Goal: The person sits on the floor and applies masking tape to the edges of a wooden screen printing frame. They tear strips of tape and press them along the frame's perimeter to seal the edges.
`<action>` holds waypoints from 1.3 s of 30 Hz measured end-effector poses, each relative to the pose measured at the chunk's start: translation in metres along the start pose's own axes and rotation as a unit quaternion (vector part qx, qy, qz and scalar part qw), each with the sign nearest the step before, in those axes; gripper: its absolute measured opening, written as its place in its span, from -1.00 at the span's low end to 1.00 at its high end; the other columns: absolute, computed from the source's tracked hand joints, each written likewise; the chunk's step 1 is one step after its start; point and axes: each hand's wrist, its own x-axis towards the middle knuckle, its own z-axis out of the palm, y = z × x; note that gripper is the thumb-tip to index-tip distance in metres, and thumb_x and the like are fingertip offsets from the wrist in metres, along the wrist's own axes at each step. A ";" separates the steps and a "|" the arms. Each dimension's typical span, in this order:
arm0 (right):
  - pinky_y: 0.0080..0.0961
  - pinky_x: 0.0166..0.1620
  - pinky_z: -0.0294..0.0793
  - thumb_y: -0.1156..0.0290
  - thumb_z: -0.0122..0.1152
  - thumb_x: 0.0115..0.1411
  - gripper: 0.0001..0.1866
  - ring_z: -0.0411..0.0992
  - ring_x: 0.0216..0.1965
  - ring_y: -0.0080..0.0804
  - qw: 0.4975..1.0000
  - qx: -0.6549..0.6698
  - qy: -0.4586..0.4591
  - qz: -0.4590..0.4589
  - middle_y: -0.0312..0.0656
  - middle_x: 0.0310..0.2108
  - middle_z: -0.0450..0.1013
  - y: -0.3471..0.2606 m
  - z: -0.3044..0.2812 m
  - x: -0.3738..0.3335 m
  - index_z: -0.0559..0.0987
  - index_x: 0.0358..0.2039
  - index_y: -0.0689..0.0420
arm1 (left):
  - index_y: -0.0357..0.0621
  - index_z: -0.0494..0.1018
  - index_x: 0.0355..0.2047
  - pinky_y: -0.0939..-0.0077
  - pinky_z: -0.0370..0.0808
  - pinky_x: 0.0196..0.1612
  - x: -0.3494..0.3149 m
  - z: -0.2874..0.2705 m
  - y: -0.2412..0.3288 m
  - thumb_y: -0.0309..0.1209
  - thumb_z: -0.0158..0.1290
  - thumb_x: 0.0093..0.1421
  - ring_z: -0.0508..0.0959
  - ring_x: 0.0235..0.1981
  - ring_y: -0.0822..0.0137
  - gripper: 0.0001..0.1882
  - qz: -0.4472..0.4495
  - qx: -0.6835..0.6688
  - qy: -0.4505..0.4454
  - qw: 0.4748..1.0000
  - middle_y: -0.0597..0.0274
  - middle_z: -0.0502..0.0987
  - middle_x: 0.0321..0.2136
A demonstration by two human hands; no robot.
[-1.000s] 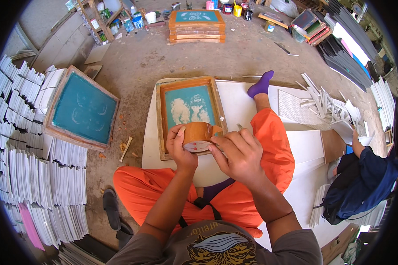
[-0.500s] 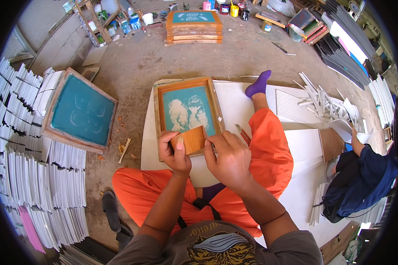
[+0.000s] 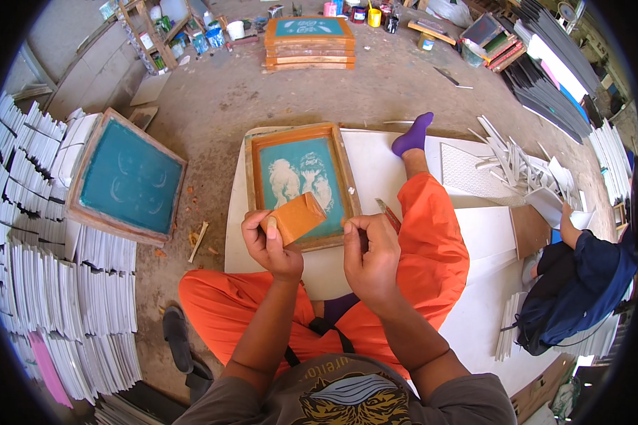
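Observation:
My left hand (image 3: 273,244) pinches a flat orange-brown rectangular piece (image 3: 299,219), thumb on top, one far corner folded or curled. It could be tape or thin sheet; I cannot tell which. My right hand (image 3: 373,253), a little apart from it, has thumb and forefinger pressed together on what looks like a small orange-brown scrap (image 3: 345,223). Beneath and beyond both hands lies a wooden-framed printing screen (image 3: 347,166) with teal mesh and pale figures. Beside the right hand, a red-handled cutter (image 3: 388,212) rests against my orange trouser leg.
A second teal screen (image 3: 131,180) leans at the left by tall stacks of white sheets (image 3: 57,283). Stacked screens (image 3: 310,53) stand ahead. White offcuts (image 3: 521,166) and a co-worker in dark blue (image 3: 581,290) are at the right. Dark slippers (image 3: 178,340) lie lower left.
My right hand has come away from the orange-brown piece and drawn slightly down, its fingers now pinched. The piece has tilted in my left hand, its far corner folded over.

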 end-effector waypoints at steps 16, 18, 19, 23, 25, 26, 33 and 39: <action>-0.34 -0.32 0.60 0.71 0.22 0.18 -0.85 0.60 -0.38 -0.06 0.994 0.044 -0.075 -0.068 0.02 -0.35 0.58 0.003 -0.014 0.006 0.64 -0.23 0.30 | -0.31 0.37 -0.04 0.38 0.42 0.02 0.004 0.005 0.011 -0.36 -0.08 0.34 0.47 -0.14 0.30 -0.71 0.005 -0.032 -0.040 0.999 0.07 0.41 -0.17; -0.35 -0.31 0.58 0.70 0.20 0.19 -0.84 0.58 -0.39 -0.05 0.986 0.064 -0.151 -0.027 0.02 -0.36 0.57 0.016 -0.020 0.000 0.63 -0.21 0.30 | -0.31 0.36 -0.04 0.40 0.42 0.02 0.004 0.006 0.013 -0.34 -0.10 0.36 0.47 -0.14 0.32 -0.70 -0.035 -0.052 -0.023 0.998 0.08 0.41 -0.17; -0.35 -0.31 0.57 0.70 0.19 0.20 -0.84 0.58 -0.39 -0.05 0.981 0.075 -0.181 -0.003 0.02 -0.36 0.57 0.021 -0.020 -0.004 0.63 -0.20 0.30 | -0.31 0.36 -0.04 0.41 0.42 0.02 0.004 0.006 0.012 -0.33 -0.11 0.37 0.47 -0.14 0.32 -0.70 -0.057 -0.068 -0.010 0.996 0.09 0.42 -0.17; -0.35 -0.30 0.53 0.64 0.20 0.30 -0.86 0.56 -0.37 -0.10 0.960 0.188 -0.190 0.087 0.00 -0.34 0.56 0.013 -0.004 -0.011 0.61 -0.14 0.29 | -0.30 0.36 -0.03 0.43 0.43 0.01 0.004 0.003 0.010 -0.30 -0.13 0.39 0.48 -0.15 0.35 -0.69 -0.104 -0.102 0.019 0.989 0.12 0.44 -0.17; -0.35 -0.29 0.53 0.61 0.21 0.34 -0.87 0.56 -0.35 -0.12 0.956 0.218 -0.172 0.097 0.00 -0.32 0.56 0.009 0.001 -0.012 0.60 -0.12 0.30 | -0.30 0.36 -0.03 0.44 0.43 0.00 0.005 0.003 0.012 -0.30 -0.13 0.40 0.48 -0.15 0.36 -0.69 -0.115 -0.108 0.026 0.987 0.13 0.44 -0.17; -0.36 -0.28 0.54 0.60 0.21 0.35 -0.87 0.57 -0.35 -0.13 0.959 0.214 -0.167 0.087 0.01 -0.31 0.56 0.009 0.003 -0.010 0.60 -0.11 0.30 | -0.30 0.36 -0.03 0.44 0.44 -0.01 0.006 0.004 0.015 -0.29 -0.13 0.40 0.49 -0.16 0.36 -0.69 -0.121 -0.112 0.031 0.986 0.14 0.44 -0.17; -0.34 -0.22 0.63 0.59 0.31 0.28 -0.83 0.60 -0.28 -0.08 0.984 0.075 -0.058 -0.154 0.05 -0.26 0.58 -0.010 0.012 0.012 0.63 -0.12 0.33 | -0.29 0.37 -0.05 0.46 0.44 -0.03 0.014 -0.002 0.024 -0.30 -0.11 0.40 0.48 -0.18 0.38 -0.71 -0.121 -0.085 0.049 0.988 0.16 0.43 -0.19; -0.44 -0.23 0.64 0.57 0.38 0.26 -0.87 0.65 -0.31 -0.18 0.984 0.104 -0.110 -0.096 0.02 -0.32 0.63 -0.014 0.010 0.019 0.67 -0.21 0.34 | -0.29 0.39 -0.08 0.40 0.42 -0.05 0.023 -0.012 0.021 -0.33 -0.02 0.32 0.45 -0.21 0.34 -0.72 -0.017 -0.018 0.005 1.000 0.10 0.41 -0.22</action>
